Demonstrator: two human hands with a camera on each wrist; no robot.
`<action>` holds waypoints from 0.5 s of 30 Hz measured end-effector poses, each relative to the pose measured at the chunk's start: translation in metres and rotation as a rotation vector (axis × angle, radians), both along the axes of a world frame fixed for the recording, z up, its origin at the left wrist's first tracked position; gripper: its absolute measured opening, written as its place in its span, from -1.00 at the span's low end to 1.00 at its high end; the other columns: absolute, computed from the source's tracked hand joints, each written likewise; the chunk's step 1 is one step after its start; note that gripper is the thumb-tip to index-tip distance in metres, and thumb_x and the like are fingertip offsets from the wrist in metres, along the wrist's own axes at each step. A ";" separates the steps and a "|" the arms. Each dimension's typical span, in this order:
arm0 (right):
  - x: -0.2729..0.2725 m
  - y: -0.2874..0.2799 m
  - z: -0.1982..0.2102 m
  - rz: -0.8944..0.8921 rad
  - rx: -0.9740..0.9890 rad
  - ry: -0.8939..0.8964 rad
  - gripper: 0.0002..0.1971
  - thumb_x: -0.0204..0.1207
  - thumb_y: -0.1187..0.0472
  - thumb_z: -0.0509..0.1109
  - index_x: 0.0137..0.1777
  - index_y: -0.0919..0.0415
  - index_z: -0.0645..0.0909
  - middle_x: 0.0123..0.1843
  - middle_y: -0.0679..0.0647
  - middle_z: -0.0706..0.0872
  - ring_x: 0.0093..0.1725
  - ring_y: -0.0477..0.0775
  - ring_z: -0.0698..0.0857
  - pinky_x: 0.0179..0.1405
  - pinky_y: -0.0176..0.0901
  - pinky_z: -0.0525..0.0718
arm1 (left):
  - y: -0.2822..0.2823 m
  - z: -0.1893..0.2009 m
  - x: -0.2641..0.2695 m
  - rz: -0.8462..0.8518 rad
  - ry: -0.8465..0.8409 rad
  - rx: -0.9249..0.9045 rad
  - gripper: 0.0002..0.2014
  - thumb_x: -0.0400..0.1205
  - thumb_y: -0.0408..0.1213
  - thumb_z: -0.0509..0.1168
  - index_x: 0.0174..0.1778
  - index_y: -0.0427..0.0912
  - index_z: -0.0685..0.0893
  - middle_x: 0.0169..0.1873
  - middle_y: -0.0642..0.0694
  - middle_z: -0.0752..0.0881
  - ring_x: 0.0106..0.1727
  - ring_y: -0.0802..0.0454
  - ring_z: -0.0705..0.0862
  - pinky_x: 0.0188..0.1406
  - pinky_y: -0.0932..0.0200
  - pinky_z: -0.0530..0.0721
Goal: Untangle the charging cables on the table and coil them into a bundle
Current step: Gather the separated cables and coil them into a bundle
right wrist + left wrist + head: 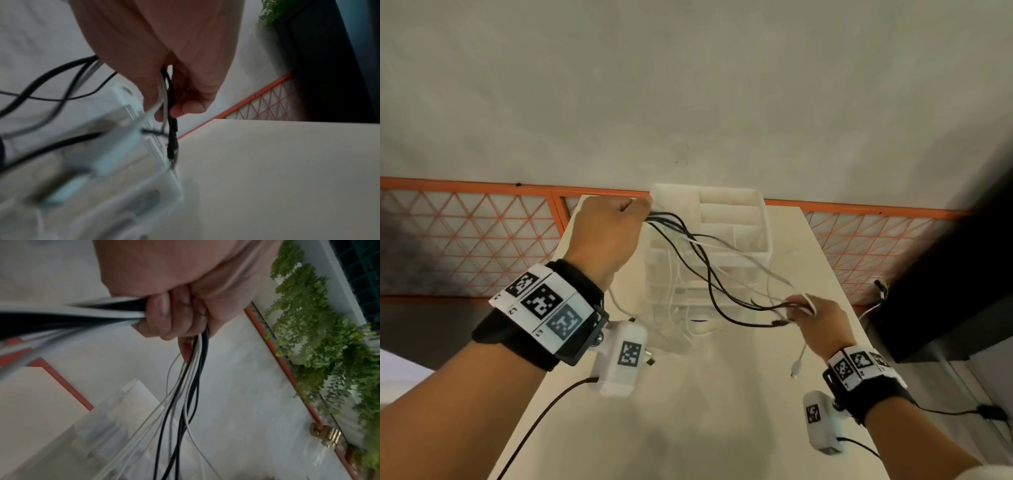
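Several black and white charging cables (pixel 709 270) stretch in the air between my two hands, above the table. My left hand (pixel 613 226) is raised at the upper left and grips one end of the bunch in a fist; in the left wrist view the cables (pixel 191 386) pass through the curled fingers (pixel 160 318) and hang down. My right hand (pixel 815 318) is lower at the right and pinches the other ends of the cables (pixel 167 100), a black plug dangling below it. A white plug end (pixel 796 368) hangs under the right hand.
A clear plastic drawer organiser (pixel 736 219) stands at the far middle of the beige table (pixel 688 411), right behind the cables. An orange lattice rail (pixel 465 233) runs behind the table. A dark cabinet (pixel 945 291) stands at the right, with green plants (pixel 308 321) beyond the rail.
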State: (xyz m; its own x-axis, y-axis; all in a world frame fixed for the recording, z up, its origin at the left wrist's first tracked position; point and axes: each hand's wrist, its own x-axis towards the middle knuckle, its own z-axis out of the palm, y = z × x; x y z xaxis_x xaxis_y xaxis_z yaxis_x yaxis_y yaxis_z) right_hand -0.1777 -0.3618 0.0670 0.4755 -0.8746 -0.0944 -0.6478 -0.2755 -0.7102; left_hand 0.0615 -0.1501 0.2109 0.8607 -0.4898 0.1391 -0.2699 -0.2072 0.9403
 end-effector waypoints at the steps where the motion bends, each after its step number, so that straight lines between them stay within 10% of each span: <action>1: -0.003 0.003 -0.008 0.046 -0.038 0.157 -0.81 0.59 0.25 0.45 -0.25 0.03 0.73 -0.32 -0.06 0.73 -0.22 0.10 0.67 -0.21 -0.19 0.47 | 0.001 0.003 0.002 0.017 0.019 -0.052 -0.52 0.65 -0.06 0.33 -0.55 -0.07 0.32 -0.55 -0.10 0.25 -0.54 -0.01 0.20 -0.44 0.12 0.20; 7: -0.026 0.017 -0.067 0.052 0.006 0.511 -0.90 0.59 0.14 0.44 -0.10 0.04 0.79 0.04 0.18 0.82 0.12 0.30 0.76 -0.06 -0.14 0.61 | 0.001 0.023 0.011 0.013 0.018 -0.208 -0.49 0.65 -0.04 0.34 -0.56 -0.06 0.29 -0.51 -0.14 0.18 -0.54 -0.01 0.11 -0.53 0.19 0.13; 15: 0.007 0.014 -0.018 0.204 -0.022 0.357 -0.45 0.42 0.22 0.49 0.44 -0.09 0.60 0.28 0.11 0.70 0.28 0.15 0.69 0.31 -0.15 0.60 | -0.009 0.004 -0.011 -0.219 0.050 -0.048 -0.51 0.68 -0.05 0.32 -0.53 -0.13 0.36 -0.57 -0.04 0.21 -0.59 0.06 0.13 -0.53 0.17 0.14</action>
State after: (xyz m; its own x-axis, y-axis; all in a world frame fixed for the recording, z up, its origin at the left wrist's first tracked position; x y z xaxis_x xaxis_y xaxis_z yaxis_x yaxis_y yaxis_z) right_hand -0.1708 -0.3476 0.0488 0.5799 -0.7696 -0.2672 -0.7832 -0.4364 -0.4428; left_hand 0.0505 -0.1594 0.2148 0.7408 -0.6597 0.1268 -0.2568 -0.1037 0.9609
